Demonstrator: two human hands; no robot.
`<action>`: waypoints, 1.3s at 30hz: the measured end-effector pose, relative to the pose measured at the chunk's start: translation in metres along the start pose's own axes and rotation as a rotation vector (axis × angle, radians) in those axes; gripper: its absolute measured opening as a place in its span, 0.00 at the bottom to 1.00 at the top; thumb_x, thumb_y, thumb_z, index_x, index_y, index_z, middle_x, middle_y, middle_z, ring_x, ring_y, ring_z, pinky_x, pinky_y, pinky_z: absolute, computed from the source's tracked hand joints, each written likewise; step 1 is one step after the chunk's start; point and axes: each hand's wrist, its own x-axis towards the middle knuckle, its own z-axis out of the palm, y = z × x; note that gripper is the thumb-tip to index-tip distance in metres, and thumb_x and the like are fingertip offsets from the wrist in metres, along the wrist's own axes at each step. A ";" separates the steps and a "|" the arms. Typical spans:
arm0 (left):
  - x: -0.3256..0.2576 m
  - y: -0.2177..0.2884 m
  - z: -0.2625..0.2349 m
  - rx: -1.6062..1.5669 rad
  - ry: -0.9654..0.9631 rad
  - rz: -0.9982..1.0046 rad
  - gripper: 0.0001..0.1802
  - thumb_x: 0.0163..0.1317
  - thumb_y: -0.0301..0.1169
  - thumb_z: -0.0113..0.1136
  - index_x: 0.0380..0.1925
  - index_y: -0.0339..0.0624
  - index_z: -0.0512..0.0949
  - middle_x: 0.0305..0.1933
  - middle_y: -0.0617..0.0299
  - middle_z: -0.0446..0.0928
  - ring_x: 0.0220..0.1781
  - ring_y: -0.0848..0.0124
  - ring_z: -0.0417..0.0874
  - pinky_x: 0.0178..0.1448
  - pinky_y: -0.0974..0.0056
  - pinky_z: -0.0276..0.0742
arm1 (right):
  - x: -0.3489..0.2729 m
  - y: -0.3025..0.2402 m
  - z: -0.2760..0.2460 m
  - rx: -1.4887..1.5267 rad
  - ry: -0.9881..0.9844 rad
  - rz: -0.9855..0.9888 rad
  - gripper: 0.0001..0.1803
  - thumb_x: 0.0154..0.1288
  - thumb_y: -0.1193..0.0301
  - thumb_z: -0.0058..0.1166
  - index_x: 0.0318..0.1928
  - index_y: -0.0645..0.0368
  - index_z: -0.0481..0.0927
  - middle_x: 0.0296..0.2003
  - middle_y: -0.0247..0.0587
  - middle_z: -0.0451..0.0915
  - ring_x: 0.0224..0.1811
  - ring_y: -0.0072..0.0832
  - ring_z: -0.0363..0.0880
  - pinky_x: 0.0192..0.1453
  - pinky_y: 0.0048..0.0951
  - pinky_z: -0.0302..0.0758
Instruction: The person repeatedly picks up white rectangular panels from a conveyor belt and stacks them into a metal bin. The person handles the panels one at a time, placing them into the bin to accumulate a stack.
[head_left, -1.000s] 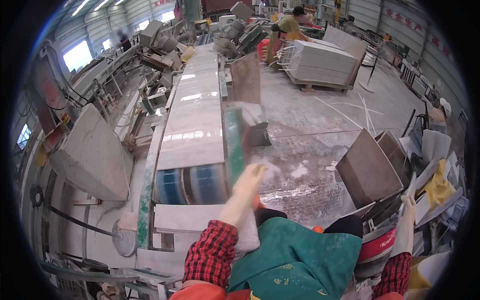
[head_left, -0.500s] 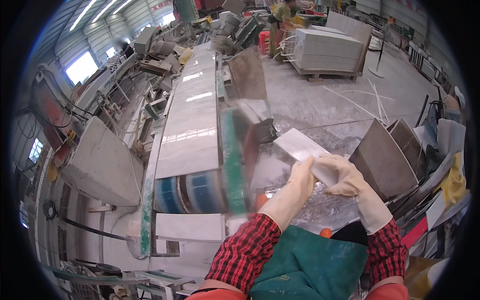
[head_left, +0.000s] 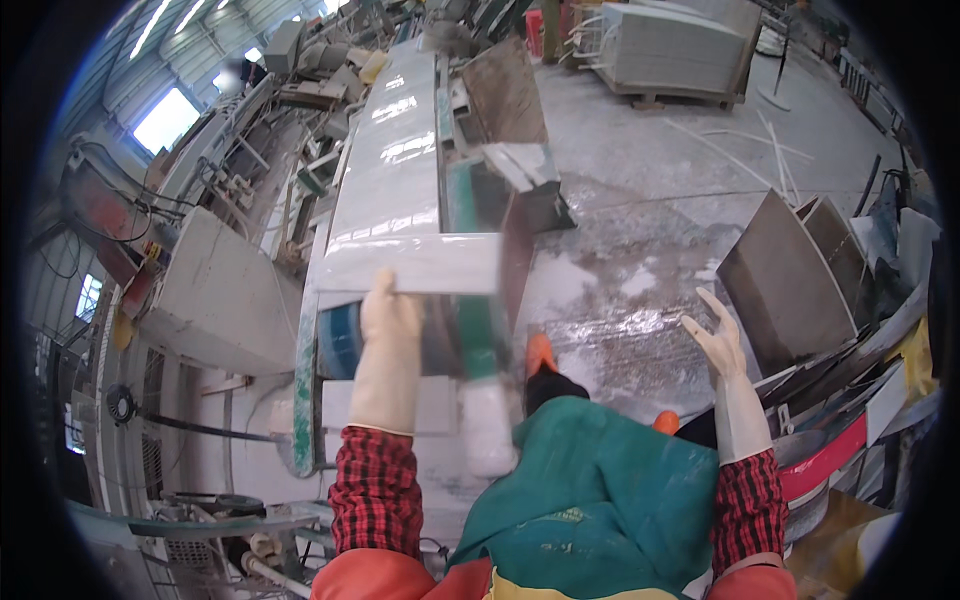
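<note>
My left hand (head_left: 388, 325), in a cream rubber glove, grips the near edge of a pale, rectangular stone tile (head_left: 440, 262). The tile lies crosswise over the near end of a conveyor line (head_left: 385, 195), its right end reaching past the green side rail (head_left: 476, 345). Part of a blue roller (head_left: 342, 338) shows below the tile, beside my glove. Well off to the right, my right hand (head_left: 722, 338) is gloved alike. Its fingers are spread and hold nothing, with a brown upright panel (head_left: 785, 285) nearest to it.
White offcuts (head_left: 522, 165) lie on a stand right of the conveyor. A strapped stack of slabs (head_left: 665, 55) rests on a pallet at the far right. A large pale block (head_left: 215, 300) stands on the left. Wet patches and thin strips (head_left: 780, 160) mark the floor.
My left hand has carried the tile left from over the floor to the conveyor's near end. The right hand has let go of it and moved away, fingers opening.
</note>
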 end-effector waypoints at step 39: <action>0.009 0.033 -0.108 0.209 0.589 0.056 0.17 0.73 0.45 0.56 0.47 0.43 0.78 0.38 0.56 0.85 0.29 0.59 0.86 0.15 0.68 0.70 | -0.010 0.004 -0.001 -0.076 -0.167 0.172 0.32 0.61 0.77 0.64 0.67 0.64 0.74 0.64 0.52 0.77 0.70 0.38 0.73 0.74 0.35 0.67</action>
